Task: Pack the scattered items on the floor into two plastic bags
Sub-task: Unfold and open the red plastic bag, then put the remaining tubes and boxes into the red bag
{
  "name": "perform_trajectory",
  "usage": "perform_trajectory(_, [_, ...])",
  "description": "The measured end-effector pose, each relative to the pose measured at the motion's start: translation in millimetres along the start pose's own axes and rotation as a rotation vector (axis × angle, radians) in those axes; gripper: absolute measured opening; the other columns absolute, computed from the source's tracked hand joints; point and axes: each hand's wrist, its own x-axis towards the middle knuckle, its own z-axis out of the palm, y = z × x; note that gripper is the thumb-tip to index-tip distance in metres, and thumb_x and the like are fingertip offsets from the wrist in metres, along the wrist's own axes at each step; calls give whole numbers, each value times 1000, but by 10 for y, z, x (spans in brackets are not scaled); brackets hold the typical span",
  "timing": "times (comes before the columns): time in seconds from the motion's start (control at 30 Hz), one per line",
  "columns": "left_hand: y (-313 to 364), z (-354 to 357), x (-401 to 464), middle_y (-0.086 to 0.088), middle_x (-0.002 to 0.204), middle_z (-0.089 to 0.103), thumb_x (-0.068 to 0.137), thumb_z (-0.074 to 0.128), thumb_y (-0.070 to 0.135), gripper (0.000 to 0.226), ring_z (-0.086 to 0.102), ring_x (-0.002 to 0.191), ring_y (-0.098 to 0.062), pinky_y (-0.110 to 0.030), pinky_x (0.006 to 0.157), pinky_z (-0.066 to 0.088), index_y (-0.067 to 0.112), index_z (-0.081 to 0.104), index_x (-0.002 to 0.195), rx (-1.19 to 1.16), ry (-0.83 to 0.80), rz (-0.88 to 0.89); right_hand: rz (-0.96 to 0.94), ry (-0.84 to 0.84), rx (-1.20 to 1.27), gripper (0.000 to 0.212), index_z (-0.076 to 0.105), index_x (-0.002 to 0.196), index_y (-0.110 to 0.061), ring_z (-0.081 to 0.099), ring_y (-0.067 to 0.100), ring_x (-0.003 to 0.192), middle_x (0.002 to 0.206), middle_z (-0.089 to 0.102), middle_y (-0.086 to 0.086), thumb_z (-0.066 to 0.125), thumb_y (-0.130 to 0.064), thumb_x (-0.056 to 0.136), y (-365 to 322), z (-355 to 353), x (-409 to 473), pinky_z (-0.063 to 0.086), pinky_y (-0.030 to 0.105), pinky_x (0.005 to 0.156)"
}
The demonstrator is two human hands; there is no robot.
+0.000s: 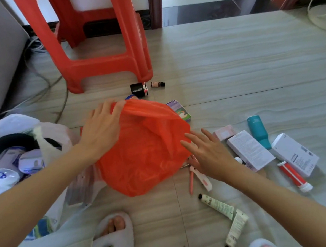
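Note:
An orange-red plastic bag (144, 148) lies puffed up on the floor in the middle. My left hand (101, 128) pinches its upper left rim between thumb and fingers. My right hand (203, 152) rests flat, fingers spread, against the bag's right side. A white plastic bag (52, 134) holding several items sits at the left. Scattered to the right are white boxes (250, 150) (296, 154), a teal bottle (258, 130), a red tube (293, 176), two pale tubes (216, 205) (236, 229) and a pink-white thermometer (201, 178).
A red plastic stool (98, 47) stands behind the bag, with a black box (138, 89), a small brown bottle (157, 84) and a purple pack (179, 110) near its foot. Cables (48, 89) run along the left. My slippered feet (116, 230) are at the bottom.

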Motion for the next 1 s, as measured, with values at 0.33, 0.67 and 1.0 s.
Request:
perform_trajectory(0.33, [1138,-61,-245,-9,97,65,71,44,18,29,62,93,-30,-38,76,45,14,63,93,185,11,681,327,-290,126,39,45,128,-18,49,24,116,125,52,4,44,-37,94,300,-106,-746,44,35,85])
perform_trajectory(0.67, [1477,752,-942,-7,105,68,26,80,22,78,67,85,-23,-23,57,52,17,62,102,55,-462,793,310,-601,240,46,44,126,-14,48,26,115,123,49,7,48,-43,90,231,735,-1444,42,36,87])
perform_trajectory(1.0, [1882,1418,-479,-13,99,67,75,34,8,42,64,81,-27,-30,59,50,8,55,111,108,-220,936,400,-495,256,50,58,65,-12,56,22,46,59,56,5,89,-18,26,-130,1250,-1482,40,26,34])
